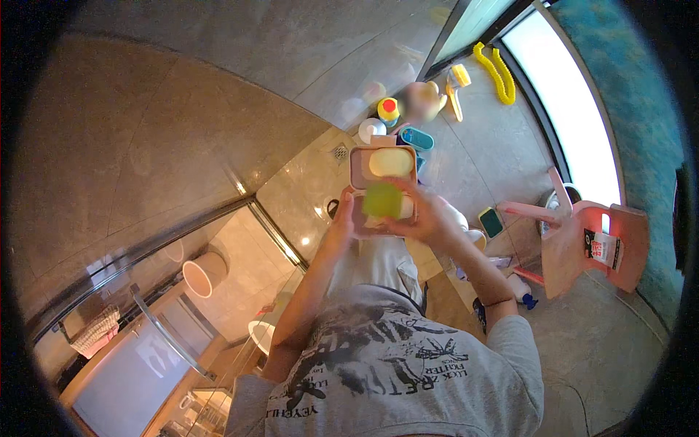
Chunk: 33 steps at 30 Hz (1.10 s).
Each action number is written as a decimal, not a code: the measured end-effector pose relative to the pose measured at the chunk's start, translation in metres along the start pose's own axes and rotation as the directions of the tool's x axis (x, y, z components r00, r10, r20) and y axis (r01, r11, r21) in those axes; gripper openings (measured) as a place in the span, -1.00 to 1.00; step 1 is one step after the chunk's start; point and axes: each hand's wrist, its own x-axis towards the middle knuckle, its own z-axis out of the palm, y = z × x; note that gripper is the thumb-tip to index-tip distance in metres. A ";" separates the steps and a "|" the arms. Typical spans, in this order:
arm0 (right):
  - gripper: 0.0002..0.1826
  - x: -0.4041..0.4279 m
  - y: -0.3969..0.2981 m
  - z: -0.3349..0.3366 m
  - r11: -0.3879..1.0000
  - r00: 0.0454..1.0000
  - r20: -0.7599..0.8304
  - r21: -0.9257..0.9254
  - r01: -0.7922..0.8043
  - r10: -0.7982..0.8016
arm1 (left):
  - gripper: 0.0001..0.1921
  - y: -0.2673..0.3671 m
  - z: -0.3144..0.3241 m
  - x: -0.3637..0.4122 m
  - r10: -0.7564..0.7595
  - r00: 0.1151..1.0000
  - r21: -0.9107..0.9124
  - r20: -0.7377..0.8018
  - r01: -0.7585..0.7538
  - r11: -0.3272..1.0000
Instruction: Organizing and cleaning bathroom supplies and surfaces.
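My left hand grips the left side of a pink hinged soap box, which lies open in front of me. A pale yellow oval bar of soap sits in the far half. Over the near half, my right hand holds a yellow-green block, blurred, perhaps a sponge or a soap bar. Something pale shows beside the block under my right fingers; what it is, I cannot tell.
Beyond the box stand a yellow bottle with a red cap, a white round container and a teal-topped container. A yellow brush and a green scouring sponge lie to the right, near a pink plastic chair. Glass panels flank the left.
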 end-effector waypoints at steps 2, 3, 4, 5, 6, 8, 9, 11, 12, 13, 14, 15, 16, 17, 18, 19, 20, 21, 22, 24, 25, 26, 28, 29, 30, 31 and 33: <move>-0.38 -0.002 0.002 0.027 0.983 0.990 -0.043 -0.134 0.126 -0.132 | -0.52 0.012 0.009 -0.003 -0.025 0.999 0.061 0.026 0.024 0.998; -0.36 -0.001 0.004 0.037 0.935 0.962 -0.049 -0.257 0.246 -0.267 | -0.53 0.017 0.012 -0.005 0.081 0.993 0.091 0.085 -0.089 0.992; -0.36 -0.003 0.004 0.043 0.931 0.961 -0.051 -0.264 0.251 -0.273 | -0.54 0.023 0.014 -0.007 0.185 0.972 0.113 0.146 -0.202 0.973; -0.33 -0.004 0.002 0.048 0.914 0.961 -0.034 -0.319 0.250 -0.275 | -0.54 0.029 0.016 -0.011 0.193 0.970 0.112 0.150 -0.210 0.971; -0.30 -0.005 -0.001 0.051 0.894 0.961 -0.014 -0.372 0.250 -0.275 | -0.54 0.035 0.016 -0.017 0.078 0.992 -0.062 0.101 -0.072 0.996; -0.28 -0.004 -0.008 0.056 0.881 0.959 0.009 -0.393 0.264 -0.283 | -0.54 0.039 0.012 -0.023 -0.041 0.996 -0.240 0.076 0.058 0.969; -0.25 -0.004 -0.012 0.058 0.870 0.958 0.031 -0.410 0.274 -0.286 | -0.53 0.038 0.007 -0.025 -0.037 0.995 -0.251 0.090 0.059 0.966; -0.23 -0.005 -0.018 0.063 0.849 0.957 0.061 -0.447 0.282 -0.285 | -0.51 0.037 0.002 -0.029 -0.029 0.994 -0.264 0.105 0.056 0.963; -0.22 -0.005 -0.020 0.065 0.830 0.956 0.086 -0.479 0.285 -0.279 | -0.50 0.038 0.001 -0.031 -0.011 0.996 -0.262 0.093 0.035 0.964; -0.22 -0.005 -0.024 0.067 0.828 0.956 0.087 -0.481 0.286 -0.280 | -0.49 0.039 0.000 -0.033 0.008 0.997 -0.260 0.082 0.014 0.965; -0.22 -0.004 -0.027 0.069 0.827 0.958 0.093 -0.486 0.282 -0.272 | -0.49 0.042 0.000 -0.035 0.011 0.996 -0.262 0.084 0.012 0.965; -0.22 -0.004 -0.030 0.071 0.826 0.960 0.099 -0.490 0.277 -0.263 | -0.49 0.050 0.003 -0.039 0.020 0.995 -0.258 0.099 0.007 0.966; -0.22 -0.005 -0.030 0.074 0.824 0.960 0.099 -0.494 0.277 -0.263 | -0.50 0.054 0.004 -0.042 0.029 0.993 -0.255 0.115 0.001 0.967; -0.21 -0.006 -0.028 0.077 0.817 0.956 0.108 -0.499 0.290 -0.274 | -0.50 0.055 0.004 -0.043 0.032 0.992 -0.257 0.119 0.000 0.967; -0.20 -0.005 -0.029 0.080 0.808 0.951 0.118 -0.503 0.306 -0.286 | -0.50 0.056 0.003 -0.043 0.028 0.993 -0.292 0.113 0.007 0.956; -0.20 -0.007 -0.033 0.081 0.804 0.950 0.119 -0.509 0.307 -0.288 | -0.50 0.057 0.003 -0.044 0.024 0.994 -0.327 0.109 0.013 0.945; -0.21 -0.009 -0.040 0.082 0.783 0.947 0.136 -0.535 0.318 -0.292 | -0.50 0.060 0.003 -0.047 0.029 0.993 -0.329 0.113 0.010 0.944; -0.21 -0.010 -0.046 0.084 0.760 0.943 0.152 -0.561 0.328 -0.295 | -0.50 0.063 0.004 -0.049 0.039 0.994 -0.313 0.098 -0.007 0.950; -0.21 -0.012 -0.051 0.087 0.756 0.943 0.153 -0.566 0.329 -0.297 | -0.50 0.066 0.004 -0.051 0.050 0.995 -0.297 0.083 -0.023 0.954; -0.22 -0.016 -0.058 0.093 0.744 0.946 0.123 -0.591 0.312 -0.299 | -0.50 0.068 0.000 -0.054 0.035 0.994 -0.298 0.102 -0.003 0.955; -0.22 -0.018 -0.060 0.096 0.740 0.946 0.122 -0.596 0.312 -0.300 | -0.50 0.069 -0.001 -0.055 0.015 0.993 -0.296 0.118 0.021 0.955; -0.24 -0.020 -0.061 0.099 0.734 0.954 0.115 -0.615 0.287 -0.277 | -0.50 0.071 -0.002 -0.057 0.019 0.992 -0.298 0.123 0.018 0.954; -0.25 -0.024 -0.060 0.106 0.723 0.960 0.108 -0.638 0.266 -0.258 | -0.52 0.081 0.002 -0.062 0.027 0.989 -0.311 0.144 0.019 0.950; -0.27 -0.025 -0.059 0.112 0.709 0.964 0.084 -0.663 0.243 -0.252 | -0.52 0.079 0.000 -0.061 0.032 0.989 -0.312 0.147 0.016 0.950; -0.28 -0.025 -0.058 0.116 0.694 0.967 0.058 -0.686 0.218 -0.246 | -0.52 0.077 -0.002 -0.059 0.063 0.990 -0.299 0.129 -0.021 0.954; -0.28 -0.024 -0.059 0.117 0.691 0.967 0.057 -0.689 0.218 -0.248 | -0.52 0.076 -0.004 -0.058 0.093 0.989 -0.284 0.112 -0.058 0.957; -0.31 -0.023 -0.059 0.118 0.777 0.954 0.011 -0.577 0.250 -0.299 | -0.52 0.079 -0.009 -0.060 0.041 0.997 -0.288 0.065 -0.020 0.957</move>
